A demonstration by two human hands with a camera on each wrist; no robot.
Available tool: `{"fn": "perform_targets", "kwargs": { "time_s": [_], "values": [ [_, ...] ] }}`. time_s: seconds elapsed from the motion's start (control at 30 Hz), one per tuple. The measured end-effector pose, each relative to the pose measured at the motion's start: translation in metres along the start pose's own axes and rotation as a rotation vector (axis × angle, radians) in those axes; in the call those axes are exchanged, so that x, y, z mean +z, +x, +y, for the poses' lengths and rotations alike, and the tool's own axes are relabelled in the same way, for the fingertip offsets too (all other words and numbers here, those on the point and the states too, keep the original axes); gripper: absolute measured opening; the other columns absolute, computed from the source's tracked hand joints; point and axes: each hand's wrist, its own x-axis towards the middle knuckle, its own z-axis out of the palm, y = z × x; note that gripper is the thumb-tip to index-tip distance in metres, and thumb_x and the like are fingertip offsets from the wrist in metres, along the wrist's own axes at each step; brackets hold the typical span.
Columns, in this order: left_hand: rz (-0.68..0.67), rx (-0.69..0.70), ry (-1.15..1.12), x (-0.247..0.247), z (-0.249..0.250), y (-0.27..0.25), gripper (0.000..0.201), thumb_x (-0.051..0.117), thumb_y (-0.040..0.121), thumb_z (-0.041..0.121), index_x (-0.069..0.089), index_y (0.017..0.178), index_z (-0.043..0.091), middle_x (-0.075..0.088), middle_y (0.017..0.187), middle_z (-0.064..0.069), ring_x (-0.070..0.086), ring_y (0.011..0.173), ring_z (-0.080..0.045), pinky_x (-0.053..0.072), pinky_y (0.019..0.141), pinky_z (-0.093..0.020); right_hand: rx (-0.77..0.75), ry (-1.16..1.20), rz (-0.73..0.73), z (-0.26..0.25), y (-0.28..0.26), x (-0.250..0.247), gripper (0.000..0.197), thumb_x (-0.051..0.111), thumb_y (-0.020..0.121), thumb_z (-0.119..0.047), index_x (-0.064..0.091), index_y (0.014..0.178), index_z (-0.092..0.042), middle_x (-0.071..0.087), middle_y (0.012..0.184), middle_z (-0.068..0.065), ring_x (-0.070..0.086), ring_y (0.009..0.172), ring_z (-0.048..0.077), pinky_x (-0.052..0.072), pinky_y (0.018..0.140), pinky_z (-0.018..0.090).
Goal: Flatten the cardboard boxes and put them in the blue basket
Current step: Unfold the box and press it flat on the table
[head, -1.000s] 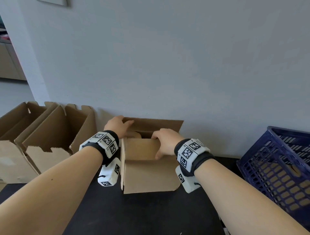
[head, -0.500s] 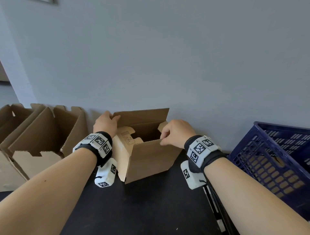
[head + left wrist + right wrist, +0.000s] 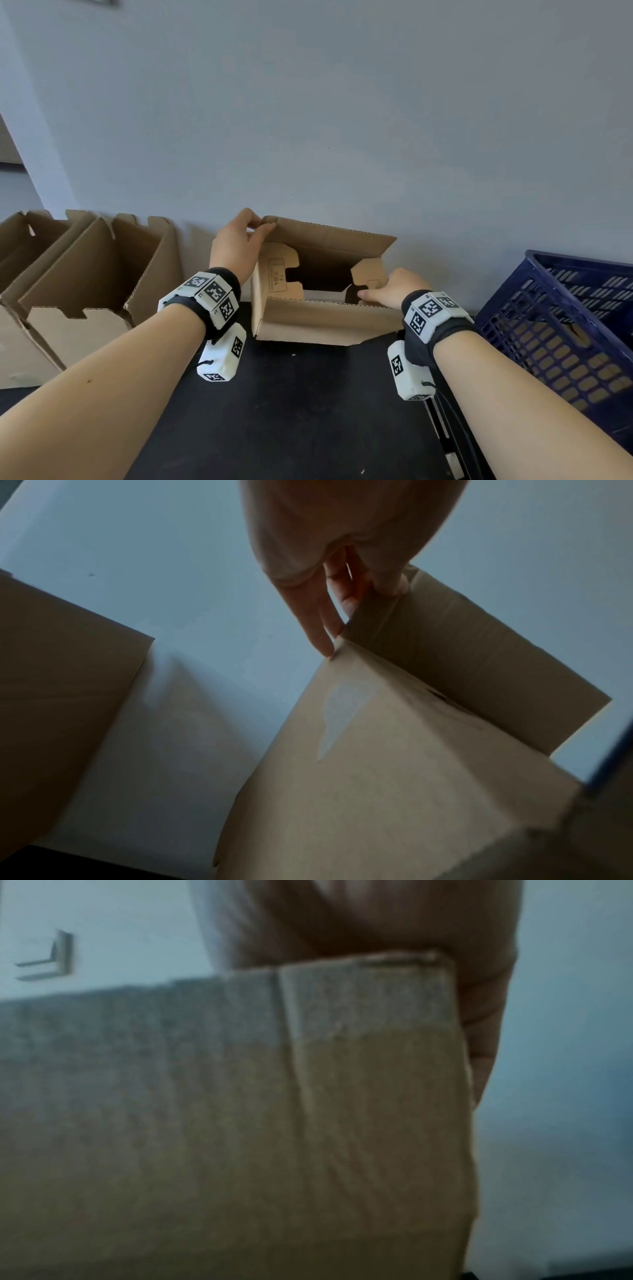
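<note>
An open cardboard box (image 3: 318, 318) stands skewed on the black table (image 3: 291, 411), its walls pulled into a slanted shape and its inner flaps loose. My left hand (image 3: 239, 240) pinches the box's far left top corner, thumb and fingers on the edge; in the left wrist view the fingers (image 3: 325, 620) lie along that corner of the box (image 3: 394, 764). My right hand (image 3: 390, 287) grips the near right corner with fingers curled over the rim; the right wrist view shows the box wall (image 3: 308, 1110) close up. The blue basket (image 3: 565, 335) stands at the right.
Two more open cardboard boxes (image 3: 89, 284) stand in a row at the left against the grey wall (image 3: 325, 120). Flat cardboard shows through the basket's lattice. A cable runs down from the right wrist along the table's right edge.
The box has been turned and pulled wider, its walls slanting flatter. My left hand rose to the far corner and my right hand moved right and down along the rim.
</note>
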Motion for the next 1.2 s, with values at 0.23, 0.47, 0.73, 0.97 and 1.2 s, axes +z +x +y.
{"fn": "perform_targets", "kwargs": {
  "time_s": [0.23, 0.47, 0.73, 0.97, 1.2],
  "values": [
    [-0.006, 0.003, 0.001, 0.001, 0.009, -0.006, 0.018, 0.057, 0.091, 0.038, 0.055, 0.091, 0.02, 0.059, 0.075, 0.005, 0.057, 0.076, -0.02, 0.047, 0.071, -0.031, 0.016, -0.047, 0.03, -0.001, 0.005, 0.006, 0.044, 0.067, 0.074, -0.057, 0.053, 0.079, -0.016, 0.056, 0.071, -0.002, 0.056, 0.069, 0.017, 0.04, 0.055, 0.025],
    [-0.035, -0.065, 0.041, 0.008, 0.005, -0.006, 0.03, 0.058, 0.091, 0.033, 0.056, 0.112, 0.012, 0.061, 0.11, -0.002, 0.057, 0.102, -0.017, 0.044, 0.085, -0.03, 0.022, 0.175, -0.035, -0.008, 0.008, 0.001, 0.022, 0.058, 0.078, -0.032, 0.061, 0.074, -0.011, 0.061, 0.072, 0.004, 0.057, 0.065, 0.02, 0.037, 0.052, 0.023],
    [-0.234, -0.309, 0.256, 0.009, -0.012, 0.0, 0.09, 0.081, 0.066, 0.035, 0.031, 0.137, 0.013, 0.046, 0.13, -0.012, 0.05, 0.118, -0.029, 0.045, 0.092, -0.036, 0.014, 0.372, 0.035, -0.001, 0.016, -0.001, 0.03, 0.046, 0.089, -0.01, 0.038, 0.06, -0.012, 0.041, 0.061, 0.004, 0.043, 0.056, 0.02, 0.032, 0.051, 0.025],
    [-0.343, -0.421, 0.489, 0.012, -0.011, -0.009, 0.106, 0.084, 0.066, 0.034, 0.017, 0.144, 0.007, 0.04, 0.136, -0.019, 0.048, 0.121, -0.034, 0.044, 0.099, -0.041, -0.014, 0.39, 0.028, 0.001, 0.015, 0.001, 0.033, 0.046, 0.089, -0.007, 0.036, 0.058, -0.012, 0.037, 0.058, 0.003, 0.036, 0.051, 0.017, 0.025, 0.047, 0.026],
    [-0.364, -0.428, 0.397, 0.005, -0.01, -0.008, 0.077, 0.072, 0.073, 0.024, 0.031, 0.137, 0.01, 0.054, 0.122, -0.012, 0.055, 0.106, -0.028, 0.048, 0.084, -0.034, -0.013, 0.364, 0.023, 0.003, 0.011, 0.002, 0.035, 0.045, 0.091, -0.009, 0.035, 0.057, -0.011, 0.037, 0.056, 0.004, 0.036, 0.05, 0.018, 0.025, 0.048, 0.026]
  ]
}}
